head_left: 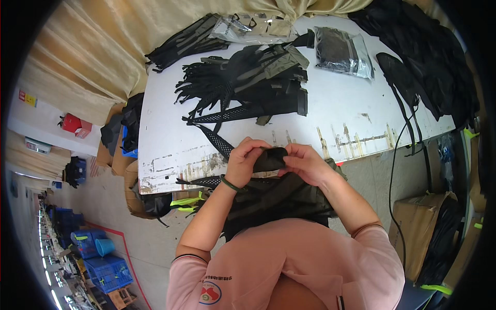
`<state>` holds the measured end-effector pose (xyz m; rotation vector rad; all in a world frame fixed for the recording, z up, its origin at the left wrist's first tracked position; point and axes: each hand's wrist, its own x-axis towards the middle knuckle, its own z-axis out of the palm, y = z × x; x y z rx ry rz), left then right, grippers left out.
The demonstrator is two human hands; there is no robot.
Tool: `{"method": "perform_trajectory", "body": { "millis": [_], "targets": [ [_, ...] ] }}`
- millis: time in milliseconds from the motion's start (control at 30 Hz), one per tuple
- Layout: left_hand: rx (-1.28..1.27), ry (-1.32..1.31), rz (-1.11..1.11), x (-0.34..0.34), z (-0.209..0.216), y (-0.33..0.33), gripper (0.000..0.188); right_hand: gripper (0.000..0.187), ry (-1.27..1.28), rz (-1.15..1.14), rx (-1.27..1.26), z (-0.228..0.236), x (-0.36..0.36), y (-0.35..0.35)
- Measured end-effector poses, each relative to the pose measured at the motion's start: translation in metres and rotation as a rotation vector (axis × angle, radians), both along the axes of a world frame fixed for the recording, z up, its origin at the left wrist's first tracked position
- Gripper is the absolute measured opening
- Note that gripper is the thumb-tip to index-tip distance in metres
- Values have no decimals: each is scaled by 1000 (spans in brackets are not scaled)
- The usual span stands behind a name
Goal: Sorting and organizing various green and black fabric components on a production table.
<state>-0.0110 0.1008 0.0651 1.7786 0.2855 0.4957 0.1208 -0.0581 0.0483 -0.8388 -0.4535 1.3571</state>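
At the table's near edge, my left hand (244, 161) and my right hand (306, 163) pinch a dark olive-black fabric piece (268, 161) from either side. Its upper edge gapes between my fingers. A black mesh strap (217, 143) runs from the table up to my left hand; whether it joins the piece I cannot tell. More dark fabric (279, 199) with straps hangs over my lap, below both hands. On the white table (346, 111), just beyond my hands, lies a pile of black and olive straps (232, 82) with mesh parts.
At the back are another strap bundle (188, 41), clear bags with small parts (253, 28) and a bagged dark item (341, 50). Black fabric (418, 51) heaps at the right, with a hanging cord (395, 165). Cardboard boxes (421, 227) stand right; blue crates (107, 273) stand left.
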Motion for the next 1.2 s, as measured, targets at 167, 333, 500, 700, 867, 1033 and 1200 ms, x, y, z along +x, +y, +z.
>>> {"method": "perform_trajectory", "body": {
  "millis": [167,333,500,700,867,1033,1200],
  "targets": [
    [-108,251,-205,-3,24,-9,16,7,-1036,-280,-218,-7,2,5],
    [-1,362,-96,4,5,2,24,11,-910,-472,-202,-2,17,7],
    [-318,607,-84,9,10,3,27,11,-1282,-378,12,16,6,4],
    [173,358,-401,-21,13,12,35,14,-484,-357,-86,51,33,-26],
    [-10,891,-493,-50,46,30,36,12,-789,3,-431,42,85,-101],
    [483,1067,-637,-58,1,4,42,21,-1343,106,-654,27,80,-93],
    [897,1083,-704,-57,-29,-6,59,30,-1491,-46,-471,41,73,-17]
  ]
}}
